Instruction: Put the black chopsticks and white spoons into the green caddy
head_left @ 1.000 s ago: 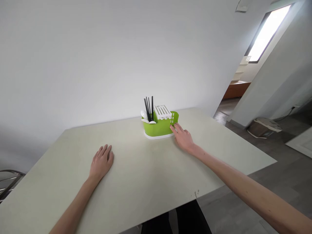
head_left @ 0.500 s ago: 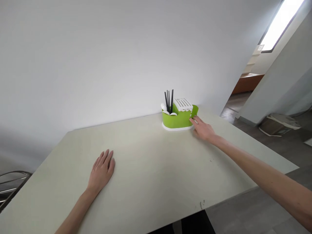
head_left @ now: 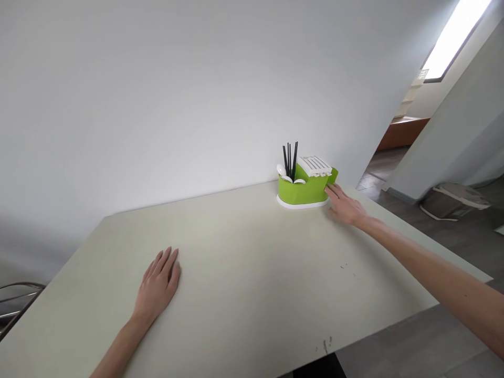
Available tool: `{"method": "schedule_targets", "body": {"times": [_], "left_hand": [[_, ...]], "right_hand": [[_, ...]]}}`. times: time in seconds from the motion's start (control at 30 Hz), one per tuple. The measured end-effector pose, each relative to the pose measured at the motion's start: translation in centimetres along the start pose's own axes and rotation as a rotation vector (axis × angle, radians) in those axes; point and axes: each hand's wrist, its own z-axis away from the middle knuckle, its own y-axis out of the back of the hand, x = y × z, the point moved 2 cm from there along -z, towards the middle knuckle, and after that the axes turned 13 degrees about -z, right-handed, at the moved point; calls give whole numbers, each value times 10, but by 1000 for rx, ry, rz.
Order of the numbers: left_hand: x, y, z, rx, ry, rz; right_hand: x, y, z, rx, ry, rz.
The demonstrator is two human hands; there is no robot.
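Note:
A green utensil holder [head_left: 301, 191] with a white base stands on the table close to the wall. Black chopsticks [head_left: 290, 160] rise from its left compartment, with white spoons [head_left: 281, 170] around them. On its right part sits a white slotted knife-block top [head_left: 315, 166]. My right hand [head_left: 346, 206] has its fingers closed on the right end of the holder; the fingertips' inner side is partly hidden. Flat on the tabletop at the left lies my left hand [head_left: 157, 281], fingers stretched out, holding nothing.
The pale table [head_left: 244, 252] backs onto a plain wall [head_left: 197, 105]. Dark marks [head_left: 325, 346] show near its front edge. A metal-framed chair [head_left: 18, 304] stands at the far left, and a covered bin-like container [head_left: 452, 202] is on the floor to the right.
The utensil holder has slid to the right along the wall together with my right hand. My left hand stays flat on the table. The view has shifted slightly.

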Motion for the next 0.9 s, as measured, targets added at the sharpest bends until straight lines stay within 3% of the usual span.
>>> {"method": "schedule_targets", "body": {"times": [0.17, 0.33, 0.5, 0.67, 0.9], "left_hand": [[-2, -2, -1, 16, -3, -2], [-1, -2, -1, 16, -3, -34], [3, 0, 8, 6, 9, -88], [9, 5, 29, 9, 0, -132], [18, 9, 62, 57, -43, -205]], "right_hand": [[-41, -33, 45, 157, -96, -160], [-100, -62, 91, 30, -43, -268], [-146, -56, 119, -101, 42, -304], [-168, -49, 138, -126, 72, -291], [-177, -57, 153, -70, 99, -306]]}}
